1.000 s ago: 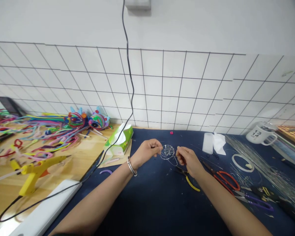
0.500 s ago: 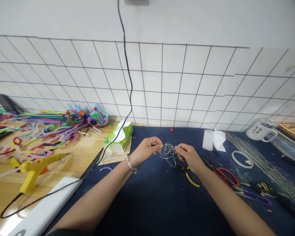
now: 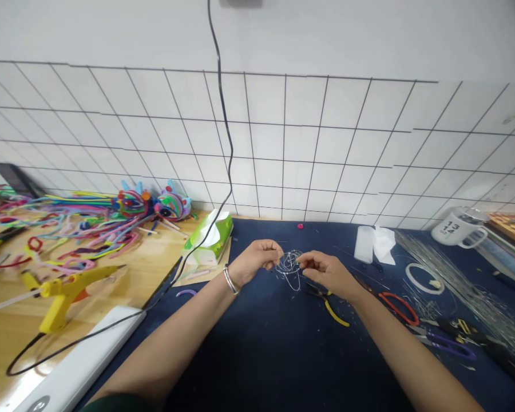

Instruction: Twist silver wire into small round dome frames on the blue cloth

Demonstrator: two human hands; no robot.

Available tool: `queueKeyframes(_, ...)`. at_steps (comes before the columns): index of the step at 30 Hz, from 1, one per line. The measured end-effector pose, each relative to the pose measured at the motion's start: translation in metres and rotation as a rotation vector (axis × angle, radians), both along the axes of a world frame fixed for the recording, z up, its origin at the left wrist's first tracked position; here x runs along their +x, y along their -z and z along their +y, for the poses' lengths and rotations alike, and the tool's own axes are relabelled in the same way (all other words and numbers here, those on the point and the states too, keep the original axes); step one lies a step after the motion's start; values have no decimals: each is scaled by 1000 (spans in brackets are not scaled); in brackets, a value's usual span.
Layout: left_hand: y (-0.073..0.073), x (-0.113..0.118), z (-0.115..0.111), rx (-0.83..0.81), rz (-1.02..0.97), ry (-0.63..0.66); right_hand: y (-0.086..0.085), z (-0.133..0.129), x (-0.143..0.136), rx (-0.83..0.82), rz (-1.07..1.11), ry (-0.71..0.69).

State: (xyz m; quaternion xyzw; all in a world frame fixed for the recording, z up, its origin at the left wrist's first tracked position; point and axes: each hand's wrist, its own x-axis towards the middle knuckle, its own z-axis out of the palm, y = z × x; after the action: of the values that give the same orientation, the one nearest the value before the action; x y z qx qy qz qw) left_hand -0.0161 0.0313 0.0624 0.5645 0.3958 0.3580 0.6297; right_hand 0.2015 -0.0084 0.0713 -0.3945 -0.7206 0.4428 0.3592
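Note:
A round tangle of thin silvery wire, a wire ball [image 3: 288, 264], hangs between my two hands above the dark blue mat [image 3: 257, 343]. My left hand [image 3: 261, 256] pinches its left side between thumb and fingertips. At the right side, my right hand [image 3: 326, 272] has thumb and fingers closed on the wire, with the exact grip too small to make out. One loop of wire droops below the ball. Just under my right hand lie pliers with yellow handles [image 3: 337, 315], partly hidden.
On the right lie red-handled scissors [image 3: 399, 308], purple-handled scissors [image 3: 448, 346], a bundle of straight wires [image 3: 459, 286] and a white mug [image 3: 458, 228]. At left are a yellow glue gun [image 3: 62, 297], colourful pipe cleaners [image 3: 90, 240] and a tissue pack [image 3: 210, 237]. A black cable [image 3: 227, 143] hangs in front.
My right hand has moved slightly left, its fingers now over the right part of the wire ball. The drooping loop has swung a little left. My left hand keeps its pinch.

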Motion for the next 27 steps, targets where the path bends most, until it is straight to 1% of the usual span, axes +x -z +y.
queueKeyframes(5, -1, 2, -3, 19, -2, 28, 2, 3, 0, 249, -149, 25)
queueKeyframes(8, -3, 4, -5, 21, -37, 12, 0, 2, -2, 318, -179, 42)
queueKeyframes(11, -7, 5, -8, 16, -87, 16, -3, -1, -2, 353, -188, 113)
queueKeyframes(14, -11, 5, -11, 17, -121, 44, -5, -2, 0, 361, -204, 202)
queueKeyframes(16, -13, 5, -12, 27, -124, 59, -5, -2, 3, 351, -208, 233)
queueKeyframes(23, -16, 8, -16, 52, -120, 76, -8, 0, 8, 189, -76, 232)
queueKeyframes(27, -14, 10, -19, -25, -198, 112, -7, 0, 8, 150, -59, 218)
